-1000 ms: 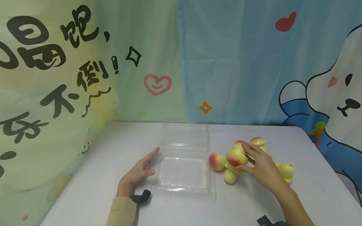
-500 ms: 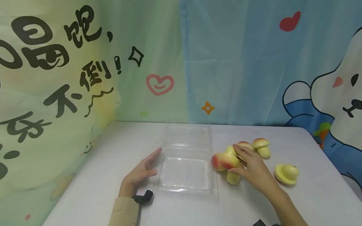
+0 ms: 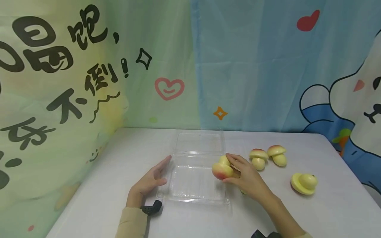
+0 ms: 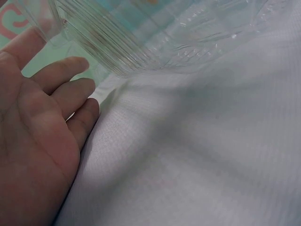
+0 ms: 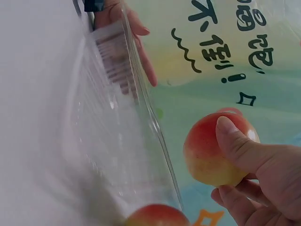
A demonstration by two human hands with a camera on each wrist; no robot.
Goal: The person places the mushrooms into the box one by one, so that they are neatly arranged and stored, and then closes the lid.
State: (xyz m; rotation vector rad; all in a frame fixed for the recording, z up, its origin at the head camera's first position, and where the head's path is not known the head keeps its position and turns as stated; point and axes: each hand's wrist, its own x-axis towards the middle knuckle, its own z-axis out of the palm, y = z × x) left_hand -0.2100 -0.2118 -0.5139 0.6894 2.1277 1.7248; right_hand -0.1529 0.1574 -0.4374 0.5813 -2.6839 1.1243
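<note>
Soft, even, slightly dim light
Small glints dot the clear plastic clamshell (image 3: 194, 185); diffuse shadows cross the white tablecloth (image 4: 188, 141).

The held mushroom (image 3: 221, 171) blends yellow into a red blush; the rightmost mushroom (image 3: 304, 183) shows pale yellow. The box (image 3: 193, 180) is colourless, the surface (image 3: 119, 158) white. The backdrop (image 3: 232, 66) shades from yellow-green to blue, with black lettering (image 3: 62, 103), a pink heart outline (image 3: 180, 95) and an orange star (image 3: 215, 113).

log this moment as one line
right grip: holds mushroom-shaped piece by clear container | left grip: beside container | other pieces: on table, right
</note>
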